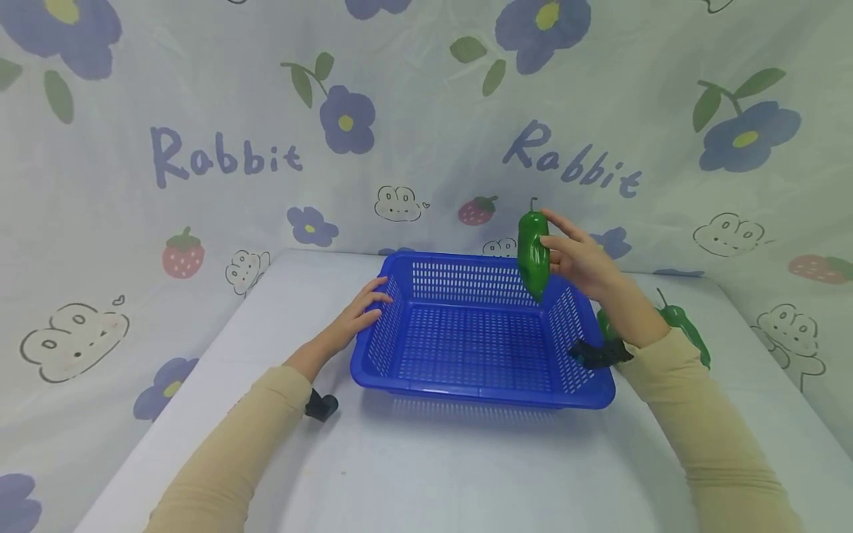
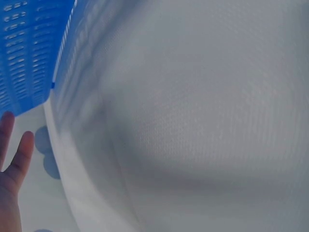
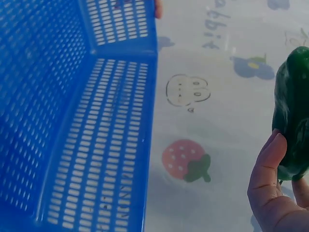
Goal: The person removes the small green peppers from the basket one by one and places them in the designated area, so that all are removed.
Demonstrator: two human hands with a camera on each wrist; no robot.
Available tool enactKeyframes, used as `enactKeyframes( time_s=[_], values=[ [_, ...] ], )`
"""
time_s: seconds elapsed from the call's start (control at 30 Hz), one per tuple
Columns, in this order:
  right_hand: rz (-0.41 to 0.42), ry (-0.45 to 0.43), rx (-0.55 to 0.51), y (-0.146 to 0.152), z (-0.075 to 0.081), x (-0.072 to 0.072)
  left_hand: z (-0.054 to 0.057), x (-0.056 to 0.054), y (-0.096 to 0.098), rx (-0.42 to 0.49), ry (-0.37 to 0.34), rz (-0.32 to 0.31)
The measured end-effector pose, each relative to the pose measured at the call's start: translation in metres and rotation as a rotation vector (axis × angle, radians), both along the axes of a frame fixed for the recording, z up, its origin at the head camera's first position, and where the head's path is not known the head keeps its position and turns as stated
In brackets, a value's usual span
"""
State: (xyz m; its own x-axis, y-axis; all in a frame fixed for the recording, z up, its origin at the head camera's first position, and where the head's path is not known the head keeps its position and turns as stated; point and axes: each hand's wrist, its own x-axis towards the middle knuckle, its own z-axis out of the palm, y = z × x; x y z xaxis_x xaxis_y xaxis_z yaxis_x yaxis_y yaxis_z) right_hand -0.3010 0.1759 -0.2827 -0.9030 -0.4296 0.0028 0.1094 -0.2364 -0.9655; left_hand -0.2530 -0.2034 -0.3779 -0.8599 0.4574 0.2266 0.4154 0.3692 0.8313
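Note:
My right hand (image 1: 578, 259) pinches a glossy green pepper (image 1: 533, 255) between thumb and fingers. The pepper hangs upright, stem up and tip down, over the back right part of a blue plastic basket (image 1: 483, 394). In the right wrist view the same pepper (image 3: 294, 111) shows at the right edge, with the thumb along its side. My left hand (image 1: 356, 314) lies at the basket's left rim, fingers spread and nearly straight. The left wrist view shows two fingertips close to the rim. No objects show inside the basket.
More green peppers (image 1: 686, 329) lie on the white table (image 1: 426, 474) right of the basket, partly hidden by my right forearm. A patterned cloth (image 1: 426, 111) with flowers and rabbits hangs behind the table. A dark wrist camera (image 1: 322, 406) sits below the left sleeve.

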Motion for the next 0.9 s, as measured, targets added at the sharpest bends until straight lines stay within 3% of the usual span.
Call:
enactKeyframes(
  time_s=[0.33, 0.43, 0.67, 0.9],
  values=[
    [-0.035, 0.078, 0.142, 0.034, -0.008, 0.013, -0.001, 0.000, 0.001, -0.002, -0.009, 0.004],
    [-0.036, 0.087, 0.127, 0.048, -0.009, 0.016, -0.005, -0.002, 0.000, -0.005, -0.008, 0.010],
    [-0.064, 0.080, 0.099, 0.083, -0.013, 0.022, -0.001, 0.001, 0.001, -0.007, -0.013, 0.010],
    [-0.046, 0.099, 0.002, 0.111, -0.020, 0.026, 0.000, 0.002, 0.001, -0.017, -0.026, 0.021]
  ],
)
